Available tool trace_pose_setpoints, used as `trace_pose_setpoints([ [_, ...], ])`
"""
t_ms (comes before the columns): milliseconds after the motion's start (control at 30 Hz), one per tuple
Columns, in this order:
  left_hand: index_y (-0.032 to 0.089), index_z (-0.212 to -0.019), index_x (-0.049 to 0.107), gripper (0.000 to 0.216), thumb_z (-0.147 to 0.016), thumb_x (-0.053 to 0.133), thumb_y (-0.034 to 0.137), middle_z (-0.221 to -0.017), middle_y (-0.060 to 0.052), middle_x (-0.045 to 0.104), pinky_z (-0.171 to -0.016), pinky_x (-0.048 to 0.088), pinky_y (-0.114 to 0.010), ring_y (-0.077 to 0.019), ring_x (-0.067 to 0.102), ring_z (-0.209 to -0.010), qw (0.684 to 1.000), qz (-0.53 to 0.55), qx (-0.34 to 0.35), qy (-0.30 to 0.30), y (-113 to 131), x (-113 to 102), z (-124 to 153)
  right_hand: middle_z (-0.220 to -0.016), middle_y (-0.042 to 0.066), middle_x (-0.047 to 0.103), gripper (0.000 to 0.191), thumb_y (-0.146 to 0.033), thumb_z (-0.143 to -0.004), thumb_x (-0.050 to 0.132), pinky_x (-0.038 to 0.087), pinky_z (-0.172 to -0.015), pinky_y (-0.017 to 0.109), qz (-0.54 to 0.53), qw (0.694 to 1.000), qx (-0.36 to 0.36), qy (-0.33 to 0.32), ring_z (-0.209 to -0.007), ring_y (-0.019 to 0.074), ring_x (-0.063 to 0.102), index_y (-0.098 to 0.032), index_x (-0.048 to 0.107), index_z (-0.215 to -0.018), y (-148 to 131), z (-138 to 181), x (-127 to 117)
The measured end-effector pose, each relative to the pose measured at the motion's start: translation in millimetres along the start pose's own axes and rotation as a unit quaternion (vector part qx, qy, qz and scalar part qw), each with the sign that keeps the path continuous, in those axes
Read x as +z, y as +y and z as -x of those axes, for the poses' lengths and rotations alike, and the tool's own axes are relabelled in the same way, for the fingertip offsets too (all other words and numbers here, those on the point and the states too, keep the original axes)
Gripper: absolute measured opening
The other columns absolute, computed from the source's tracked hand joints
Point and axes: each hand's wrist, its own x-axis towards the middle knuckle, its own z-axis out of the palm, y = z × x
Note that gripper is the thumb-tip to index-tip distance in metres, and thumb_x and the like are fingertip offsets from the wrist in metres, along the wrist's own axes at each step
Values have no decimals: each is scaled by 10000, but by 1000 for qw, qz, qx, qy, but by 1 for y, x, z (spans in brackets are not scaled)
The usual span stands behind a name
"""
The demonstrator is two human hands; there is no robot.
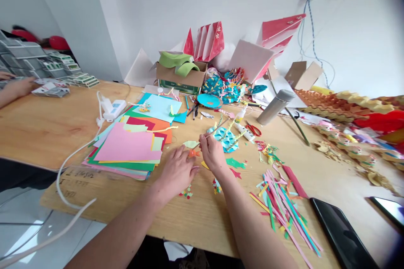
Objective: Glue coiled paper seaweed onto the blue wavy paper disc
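Observation:
My left hand [177, 170] lies flat on the wooden table [47, 126], fingertips pressing a small orange paper piece [193, 153]. My right hand [212, 151] is closed in a pinch round a thin stick-like tool [214, 129] that points up and right, its lower end at the orange piece. A pale green paper cut-out [190, 144] lies just beyond my fingers. A blue paper fish shape [226, 138] with curled strips sits behind my right hand.
A stack of coloured paper sheets [128, 147] lies at left, loose paper strips [282, 201] at right. Red scissors [253, 129], glue bottles [245, 131], a metal flask [275, 106] and a cardboard box [181, 76] stand behind. A dark tablet [341, 235] lies front right. Another person's hand [19, 87] is far left.

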Motion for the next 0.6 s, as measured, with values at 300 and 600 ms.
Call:
trace_pose_setpoints([
  [300, 182, -1061, 661, 277, -920, 507, 364, -1213, -121, 607, -1088, 340, -487, -320, 422, -1285, 1000, 0, -18, -8, 0, 4, -2, -738, 56, 625, 278, -352, -971, 299, 413, -653, 249, 47, 998, -21, -29, -664, 172, 606, -204, 483, -823, 4, 2, 3],
  [600, 174, -1010, 657, 262, -923, 504, 368, -1205, -125, 598, -1076, 352, -477, -296, 442, -1250, 1000, -6, -16, 0, -1, 8, -2, -775, 68, 637, 253, -349, -967, 306, 433, -693, 271, 30, 998, -41, -30, -712, 190, 622, -218, 458, -813, 10, 2, 10],
])
